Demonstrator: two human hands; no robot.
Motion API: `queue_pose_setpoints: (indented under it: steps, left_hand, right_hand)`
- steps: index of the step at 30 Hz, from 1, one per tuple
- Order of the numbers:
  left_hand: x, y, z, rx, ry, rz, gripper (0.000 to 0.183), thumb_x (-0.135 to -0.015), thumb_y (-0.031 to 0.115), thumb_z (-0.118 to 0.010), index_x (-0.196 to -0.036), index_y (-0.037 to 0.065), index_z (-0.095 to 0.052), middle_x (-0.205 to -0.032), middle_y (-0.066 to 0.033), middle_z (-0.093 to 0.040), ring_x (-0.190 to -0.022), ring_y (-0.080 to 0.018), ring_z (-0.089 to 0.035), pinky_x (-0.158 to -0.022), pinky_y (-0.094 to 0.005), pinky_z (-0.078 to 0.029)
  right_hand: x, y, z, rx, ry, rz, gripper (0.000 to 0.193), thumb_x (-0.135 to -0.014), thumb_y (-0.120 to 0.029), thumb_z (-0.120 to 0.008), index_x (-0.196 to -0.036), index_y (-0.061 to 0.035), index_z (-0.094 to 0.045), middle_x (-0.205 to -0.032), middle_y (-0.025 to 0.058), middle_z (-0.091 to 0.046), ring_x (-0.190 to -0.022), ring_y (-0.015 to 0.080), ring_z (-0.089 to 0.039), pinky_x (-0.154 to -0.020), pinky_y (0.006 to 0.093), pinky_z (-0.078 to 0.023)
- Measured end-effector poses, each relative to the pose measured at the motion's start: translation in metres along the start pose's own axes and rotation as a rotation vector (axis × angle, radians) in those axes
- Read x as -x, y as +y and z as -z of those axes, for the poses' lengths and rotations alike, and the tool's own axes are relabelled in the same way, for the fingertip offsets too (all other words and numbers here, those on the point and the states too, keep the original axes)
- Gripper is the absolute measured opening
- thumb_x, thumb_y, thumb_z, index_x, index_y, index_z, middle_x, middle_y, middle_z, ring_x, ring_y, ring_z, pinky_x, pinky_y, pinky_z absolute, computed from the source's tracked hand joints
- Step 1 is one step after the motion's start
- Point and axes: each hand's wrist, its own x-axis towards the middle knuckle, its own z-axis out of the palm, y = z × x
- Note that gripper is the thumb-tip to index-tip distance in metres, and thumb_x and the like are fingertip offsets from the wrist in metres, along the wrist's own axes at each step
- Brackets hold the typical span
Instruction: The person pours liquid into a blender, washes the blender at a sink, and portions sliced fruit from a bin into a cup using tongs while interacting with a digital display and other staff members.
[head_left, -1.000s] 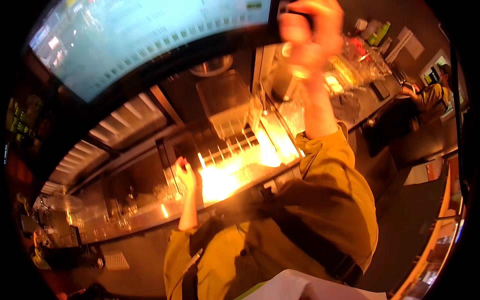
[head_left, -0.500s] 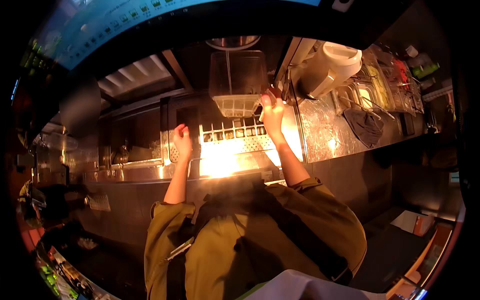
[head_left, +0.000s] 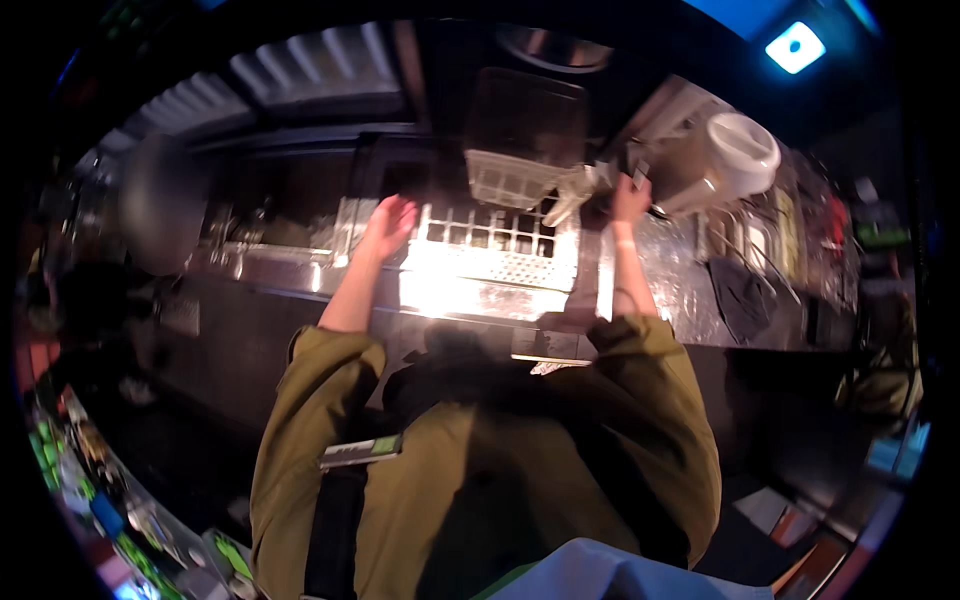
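My left hand (head_left: 388, 230) hovers over the left edge of a pale grid rack (head_left: 490, 240) set in the steel counter, its fingers apart and nothing in them. Farther right, my right hand (head_left: 630, 203) has its fingers closed at a small dark piece beside the large white jug (head_left: 740, 155); motion blur hides what it is. Between my hands, a clear rectangular container (head_left: 525, 125) is tilted over the far part of the rack. A pale, blurred object (head_left: 572, 196) lies against the container's right side, apart from my right hand.
A dark cloth (head_left: 740, 292) lies on the steel counter at the right, near trays of food (head_left: 765, 240). Dark recessed wells (head_left: 290, 195) are at the left. A round metal vessel (head_left: 555, 48) is at the back, beyond the container.
My right hand has moved right, away from the container and the pale object, toward the white jug. My left hand's fingers have spread. The view has shifted and the light is dimmer.
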Motion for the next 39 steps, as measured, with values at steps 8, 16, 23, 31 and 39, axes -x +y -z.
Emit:
queue_pose_setpoints:
  steps: [8,16,23,31,39]
  left_hand:
    - [-0.022,0.007,0.025,-0.014,0.086,0.082,0.024,-0.083,0.018,-0.045,-0.096,-0.002,-0.047,-0.103,-0.0177,-0.051,-0.091,-0.0266,-0.052,-0.078,-0.0342,-0.045]
    - [-0.057,-0.008,0.020,-0.419,0.062,0.100,0.018,-0.084,0.007,-0.036,-0.083,0.000,-0.052,-0.075,-0.0105,-0.056,-0.067,-0.0198,-0.055,-0.063,-0.0318,-0.048]
    - [-0.030,-0.006,-0.026,-0.963,0.098,-0.006,0.015,-0.081,0.006,-0.044,-0.087,0.004,-0.057,-0.076,-0.0071,-0.059,-0.062,-0.0163,-0.055,-0.051,-0.0316,-0.046]
    - [-0.049,0.004,0.043,-1.129,-0.215,-0.075,0.008,-0.072,0.010,-0.061,-0.075,0.003,-0.058,-0.073,-0.0052,-0.059,-0.062,-0.0117,-0.054,-0.051,-0.0253,-0.043]
    - [-0.010,-0.013,-0.014,-1.104,0.098,-0.374,0.043,-0.063,0.017,-0.062,-0.102,-0.001,-0.055,-0.099,-0.0127,-0.057,-0.094,-0.0196,-0.052,-0.083,-0.0270,-0.039]
  right_hand:
    - [0.145,-0.224,0.076,0.067,-1.080,0.762,0.024,-0.075,-0.022,-0.051,-0.078,0.0020,-0.052,-0.071,0.0192,-0.055,-0.067,0.0293,-0.055,-0.059,0.0357,-0.045]
    - [0.203,-0.182,-0.027,0.505,-1.555,0.814,0.015,-0.066,-0.008,-0.048,-0.066,0.0028,-0.059,-0.069,0.0207,-0.058,-0.067,0.0335,-0.059,-0.059,0.0406,-0.047]
    - [0.184,-0.177,-0.032,0.383,-1.571,0.480,0.015,-0.063,-0.012,-0.052,-0.065,0.0022,-0.056,-0.065,0.0228,-0.056,-0.065,0.0361,-0.057,-0.059,0.0404,-0.046]
    - [0.186,-0.199,-0.044,0.408,-1.725,0.464,0.024,-0.061,-0.022,-0.055,-0.063,0.0022,-0.056,-0.065,0.0197,-0.058,-0.068,0.0315,-0.059,-0.062,0.0390,-0.046]
    - [0.193,-0.160,-0.012,0.573,-1.483,0.599,0.033,-0.063,-0.006,-0.053,-0.091,0.0066,-0.040,-0.076,0.0215,-0.058,-0.074,0.0341,-0.059,-0.064,0.0400,-0.048]
